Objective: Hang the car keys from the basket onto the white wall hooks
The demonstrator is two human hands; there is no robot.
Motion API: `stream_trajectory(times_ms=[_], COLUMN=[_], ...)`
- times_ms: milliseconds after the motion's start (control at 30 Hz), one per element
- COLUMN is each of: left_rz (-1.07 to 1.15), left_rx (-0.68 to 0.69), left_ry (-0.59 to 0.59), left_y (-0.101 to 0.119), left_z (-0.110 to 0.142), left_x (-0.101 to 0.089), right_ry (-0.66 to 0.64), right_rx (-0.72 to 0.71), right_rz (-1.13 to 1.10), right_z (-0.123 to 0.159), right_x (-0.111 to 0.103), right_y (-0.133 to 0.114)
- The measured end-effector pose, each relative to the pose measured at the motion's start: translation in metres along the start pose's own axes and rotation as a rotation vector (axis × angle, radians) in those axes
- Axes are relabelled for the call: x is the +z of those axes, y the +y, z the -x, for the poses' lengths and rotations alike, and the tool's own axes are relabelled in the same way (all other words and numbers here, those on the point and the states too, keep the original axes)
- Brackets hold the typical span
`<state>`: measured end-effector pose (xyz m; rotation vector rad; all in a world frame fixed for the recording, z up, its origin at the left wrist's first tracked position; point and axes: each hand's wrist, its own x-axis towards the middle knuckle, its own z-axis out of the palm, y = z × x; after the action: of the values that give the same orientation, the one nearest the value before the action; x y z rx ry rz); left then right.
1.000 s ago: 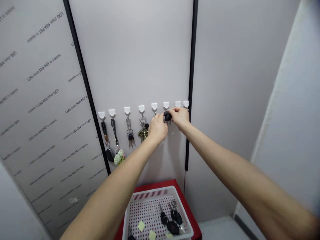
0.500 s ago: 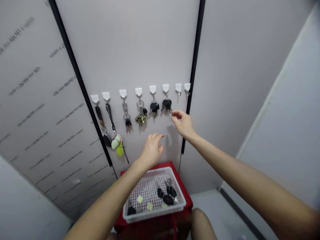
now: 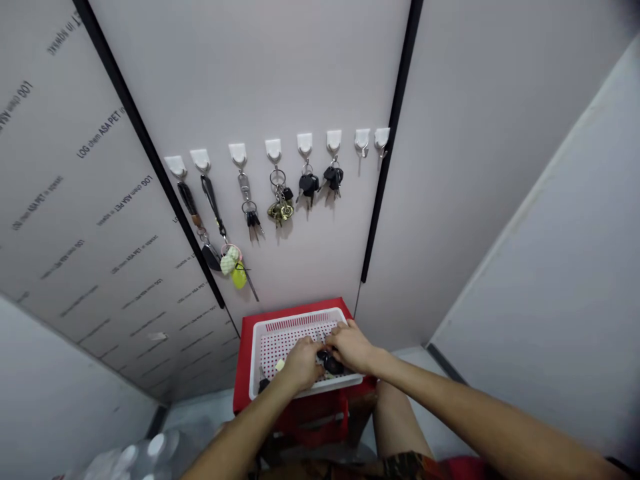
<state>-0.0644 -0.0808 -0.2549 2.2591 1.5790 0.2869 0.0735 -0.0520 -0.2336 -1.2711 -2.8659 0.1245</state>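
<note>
Both of my hands are down inside a white perforated basket [image 3: 255,347] that rests on a red stool [image 3: 244,373]. My left hand [image 3: 300,365] and my right hand [image 3: 353,347] meet over a bunch of black keys [image 3: 330,363] in the basket, fingers curled on it. On the wall above runs a row of white hooks [image 3: 275,149]. Key bunches hang from most of them, the last a black bunch [image 3: 332,179]. The two hooks at the right end [image 3: 371,139] are bare.
A black vertical strip [image 3: 385,173] runs down the wall just right of the hooks, another slants at the left [image 3: 150,160]. A yellow tag [image 3: 280,365] lies in the basket. My knee [image 3: 393,413] shows beside the stool.
Both hands left the black key bunch hanging on its hook and dropped from the wall into the basket, closing on another black key bunch. The view has tilted down.
</note>
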Motion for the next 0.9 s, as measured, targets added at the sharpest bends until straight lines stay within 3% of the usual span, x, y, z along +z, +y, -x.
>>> stream_trajectory(times_ms=[167,367,500,733,900], left_rz=[0.095,0.663,0.857,0.974,0.997], left_rx=[-0.071,-0.192,-0.129,-0.130,0.000], left_ry=[0.058,0.140,0.155,0.211,0.406], left_y=[-0.003,-0.004,0.000,0.013,0.037], left_z=[-0.009,-0.016,-0.020,-0.025,-0.036], left_x=[-0.008,-0.031,-0.045,-0.070,-0.100], right_ry=[0.101,0.247,0.351,0.398,0.546], right_rx=[0.041,0.046,0.062,0.122,0.145], right_rz=[-0.078,-0.425,-0.653,-1.042,-1.213], right_z=[0.000,0.000,-0.006,-0.012,-0.020], right_x=[0.003,-0.011,-0.019,-0.036,-0.077], right_y=[0.002,0.001,-0.004,-0.007,0.006])
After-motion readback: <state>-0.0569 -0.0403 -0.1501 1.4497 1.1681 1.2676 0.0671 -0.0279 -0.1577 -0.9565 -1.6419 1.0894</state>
